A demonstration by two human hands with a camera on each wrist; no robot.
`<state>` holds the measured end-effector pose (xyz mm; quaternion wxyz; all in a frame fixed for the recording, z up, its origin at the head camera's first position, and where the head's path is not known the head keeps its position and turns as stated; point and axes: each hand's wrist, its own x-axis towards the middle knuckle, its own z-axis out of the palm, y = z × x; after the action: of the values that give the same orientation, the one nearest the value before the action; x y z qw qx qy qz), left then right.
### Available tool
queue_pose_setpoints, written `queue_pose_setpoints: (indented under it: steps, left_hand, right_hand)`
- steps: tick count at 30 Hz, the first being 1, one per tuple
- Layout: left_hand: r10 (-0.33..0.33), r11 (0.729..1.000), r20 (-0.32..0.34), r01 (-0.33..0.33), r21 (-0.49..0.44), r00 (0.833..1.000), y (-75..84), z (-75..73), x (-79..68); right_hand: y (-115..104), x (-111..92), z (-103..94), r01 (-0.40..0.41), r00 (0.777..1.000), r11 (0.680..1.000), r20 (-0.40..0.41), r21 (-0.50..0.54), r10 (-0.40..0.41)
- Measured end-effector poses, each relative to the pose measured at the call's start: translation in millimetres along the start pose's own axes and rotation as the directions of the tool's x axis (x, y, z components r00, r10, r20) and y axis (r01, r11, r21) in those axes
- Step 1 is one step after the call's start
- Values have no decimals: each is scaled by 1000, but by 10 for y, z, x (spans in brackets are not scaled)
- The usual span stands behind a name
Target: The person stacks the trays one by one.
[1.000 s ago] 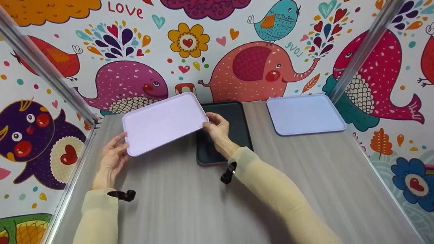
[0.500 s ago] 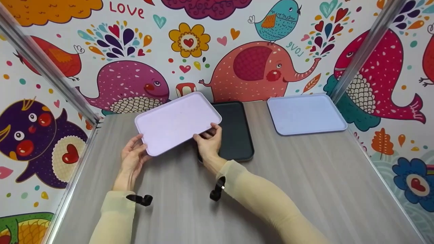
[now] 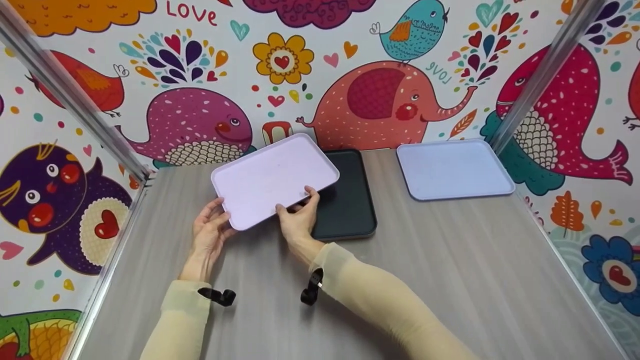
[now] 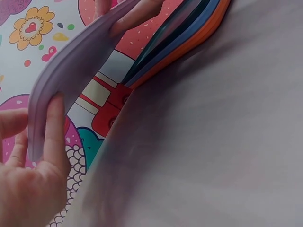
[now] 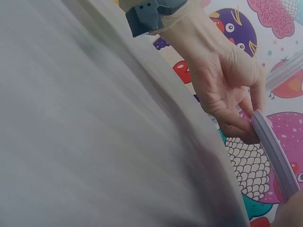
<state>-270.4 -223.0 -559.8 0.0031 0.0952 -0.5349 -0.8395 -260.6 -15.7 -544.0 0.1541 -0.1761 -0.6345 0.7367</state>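
A lavender tray (image 3: 275,177) is held up at a slant above the back of the table, its upper face toward the head camera. My left hand (image 3: 210,232) grips its left end near the front corner, fingers behind and thumb at the edge. On its near long edge, my right hand (image 3: 299,220) pinches the rim, right of the left hand. Below and to the right lies a black tray (image 3: 350,205), partly covered by the lavender one. Under it, the left wrist view shows a blue tray (image 4: 196,28) and an orange tray (image 4: 210,30) stacked.
A light blue tray (image 3: 455,170) lies flat at the back right of the grey wood-look table (image 3: 450,260). Metal frame posts (image 3: 545,75) and a wall with printed cartoon animals (image 3: 370,110) enclose the table at the back and sides.
The lavender tray has shifted right with my left hand, covering more of the black tray's left side. My right hand has moved from the tray's right end leftward along its near edge.
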Motion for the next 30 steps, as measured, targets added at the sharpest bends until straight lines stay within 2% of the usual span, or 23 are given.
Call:
queue_pose_setpoints:
  steps: [5, 9, 12, 17, 21, 26, 30]
  left_hand:
    - [19, 999, -9, -19, -27, 1000, -8, 48, -22]
    - [38, 998, -2, -38, -45, 999, -40, 113, -42]
    - [33, 999, 5, -33, -10, 999, -54, 143, -53]
    - [1, 997, 39, -4, 76, 999, -23, 176, -46]
    - [-26, 987, 62, 16, 159, 998, 104, 149, 10]
    - [-75, 972, 75, 57, 227, 994, 398, -1, 158]
    - [-186, 943, 105, 147, 300, 977, 594, -148, 283]
  right_hand:
    - [-14, 33, -24, -28, 1000, 999, -1, 19, 28]
    - [-15, 77, -42, -106, 994, 983, -9, 150, 109]
    - [-32, 117, -71, -143, 989, 959, 9, 246, 145]
    - [-64, 172, -139, -140, 990, 953, 25, 268, 138]
    - [-104, 212, -221, -144, 990, 957, 44, 252, 137]
    - [-142, 311, -360, -155, 984, 960, 118, 234, 130]
    - [-136, 398, -501, -159, 977, 959, 175, 235, 119]
